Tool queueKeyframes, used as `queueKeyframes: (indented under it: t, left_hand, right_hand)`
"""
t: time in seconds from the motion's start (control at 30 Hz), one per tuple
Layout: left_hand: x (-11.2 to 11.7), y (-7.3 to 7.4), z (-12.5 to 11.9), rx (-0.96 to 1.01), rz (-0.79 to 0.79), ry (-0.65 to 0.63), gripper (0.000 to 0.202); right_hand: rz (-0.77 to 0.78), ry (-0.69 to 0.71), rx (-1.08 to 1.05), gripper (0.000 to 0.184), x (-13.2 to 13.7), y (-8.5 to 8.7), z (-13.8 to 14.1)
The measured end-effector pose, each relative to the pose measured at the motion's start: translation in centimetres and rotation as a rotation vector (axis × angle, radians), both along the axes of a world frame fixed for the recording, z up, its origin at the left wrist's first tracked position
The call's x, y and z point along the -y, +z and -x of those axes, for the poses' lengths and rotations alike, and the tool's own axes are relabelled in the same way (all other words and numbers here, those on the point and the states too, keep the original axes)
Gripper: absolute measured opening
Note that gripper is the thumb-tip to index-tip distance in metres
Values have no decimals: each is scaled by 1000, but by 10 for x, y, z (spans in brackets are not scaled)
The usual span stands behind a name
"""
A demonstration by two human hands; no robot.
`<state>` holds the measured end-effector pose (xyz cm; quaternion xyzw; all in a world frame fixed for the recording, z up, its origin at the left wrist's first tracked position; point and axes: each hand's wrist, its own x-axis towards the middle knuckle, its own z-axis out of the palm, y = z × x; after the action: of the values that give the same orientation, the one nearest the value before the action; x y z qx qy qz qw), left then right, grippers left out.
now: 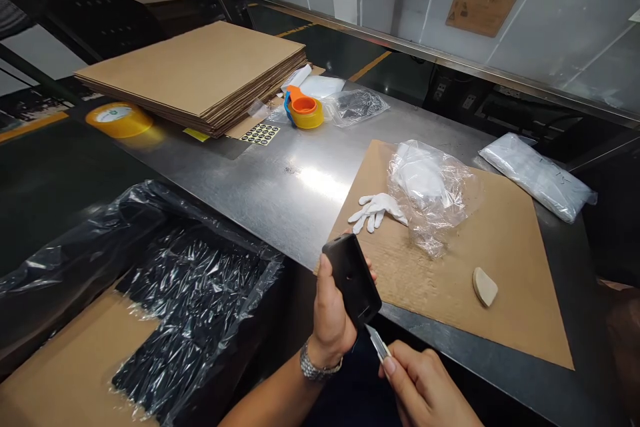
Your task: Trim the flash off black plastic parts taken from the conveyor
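In my left hand (334, 313) is a black plastic case (353, 280), a rectangular part with rounded corners and a small hole in its face. The fingers wrap round its sides, and a metal watch circles the wrist. My right hand (420, 380) grips a utility knife (379, 341) with its blade out. The blade tip points up at the lower end of the case, very close to it; whether it touches I cannot tell. Just beyond the case, a white glove (377, 211) lies on a cardboard sheet (500, 227).
A clear bag of white gloves (420, 177) and a beige wedge-shaped block (485, 287) rest on the cardboard. Further back are a tape dispenser (307, 110), a tape roll (119, 120) and stacked cardboard (200, 70). At lower left stands a box of plastic-wrapped black parts (200, 287).
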<state>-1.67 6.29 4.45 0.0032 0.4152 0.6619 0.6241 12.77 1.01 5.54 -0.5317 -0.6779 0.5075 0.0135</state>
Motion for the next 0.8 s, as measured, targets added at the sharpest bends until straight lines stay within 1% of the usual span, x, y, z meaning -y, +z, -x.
queueKeyframes:
  t: [0.1, 0.2, 0.4, 0.6, 0.7, 0.8]
  left_hand:
    - [1, 0, -1, -11, -21, 9, 53]
    - [2, -1, -2, -2, -17, 19, 51]
    - [3, -1, -2, -11, -24, 38, 50]
    - [2, 0, -4, -5, -12, 57, 57]
    - [3, -1, -4, -14, -35, 81, 53]
    - [2, -1, -4, -3, -39, 122, 49]
  right_hand:
    - [4, 31, -1, 42, -1, -1, 1]
    - [59, 27, -63, 41, -3, -2, 4]
    - [153, -33, -175, 41, -6, -2, 9]
    - [168, -46, -221, 44, -2, -10, 9]
    - [203, -80, -251, 46, 1, -14, 10]
    - [241, -111, -273, 45, 1, -13, 10]
